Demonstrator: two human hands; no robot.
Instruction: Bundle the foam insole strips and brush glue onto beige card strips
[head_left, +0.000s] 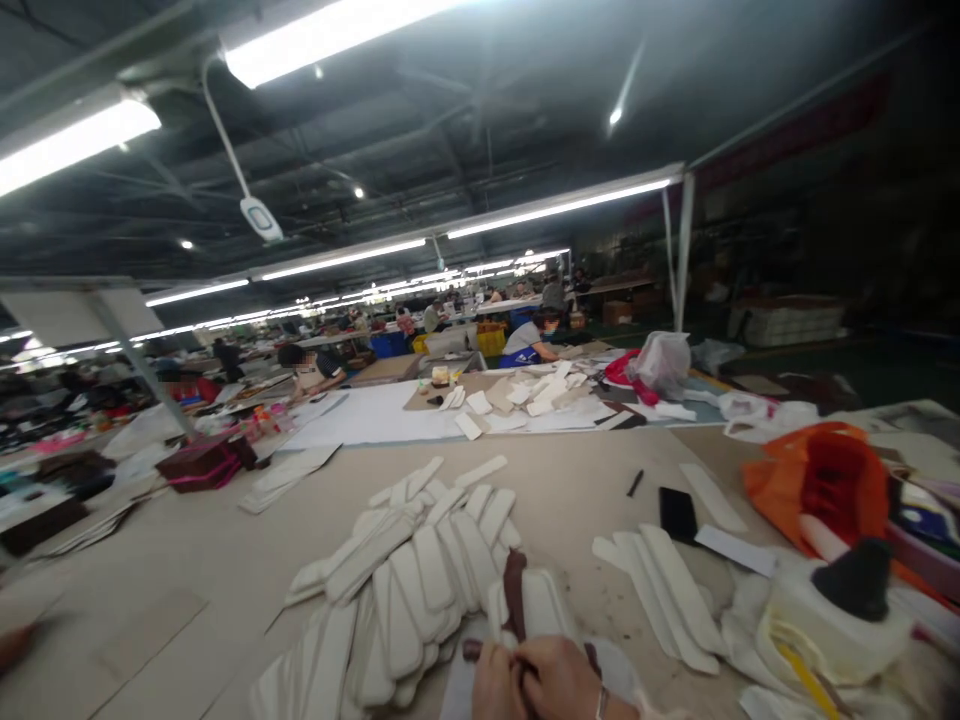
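Pinches brown strip (514, 590) between the closed fingertips of left hand (496, 682) and right hand (556, 676), held close together; leads from the grip along the strip, away from the body, over the left part of white panel (546, 605); cannot tell how much strip is hidden under the fingers; shows brown bit (472, 650) just left of left hand; wears bracelet (601, 700) on the right wrist; has heaped white pieces (431, 580) to the left, a smaller stack (671, 600) to the right, with phone (678, 515) and pen (635, 483) beyond; farther right, meets black-capped jug (832, 625) near orange bag (780, 490), all on table (247, 580).
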